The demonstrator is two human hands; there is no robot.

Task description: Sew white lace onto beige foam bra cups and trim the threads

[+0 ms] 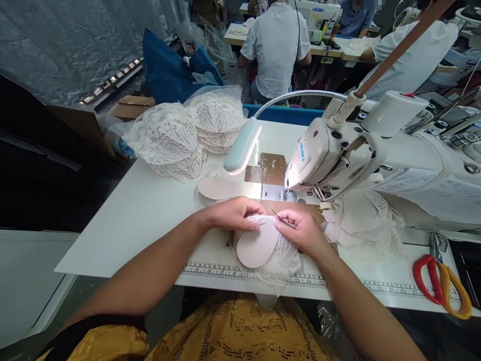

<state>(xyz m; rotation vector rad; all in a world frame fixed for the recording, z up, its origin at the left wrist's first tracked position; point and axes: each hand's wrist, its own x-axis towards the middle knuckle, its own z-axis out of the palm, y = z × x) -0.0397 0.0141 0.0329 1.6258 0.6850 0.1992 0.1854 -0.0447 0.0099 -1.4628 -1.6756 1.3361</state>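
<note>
My left hand (240,213) pinches the upper edge of a pale pink bra cup (257,246) with white lace (287,255) attached. Thumb and fingers of my right hand (302,231) close on the same edge, a little to the right. A thin dark pointed tool (282,218) pokes out from the right fingers; its kind is mostly hidden by them. The cup lies over the table's front edge, its lace hanging down. Just behind both hands is the sewing machine's needle area (289,194). Another pale cup (220,188) rests beyond my left wrist.
The sewing machine (338,145) fills the right, with a lamp (242,150) reaching over the white table (143,225). Lace stacks (169,140) stand back left. More lace pieces (361,215) lie right, near scissors (441,281). A ruler strip (218,272) runs along the front. People sit at machines behind.
</note>
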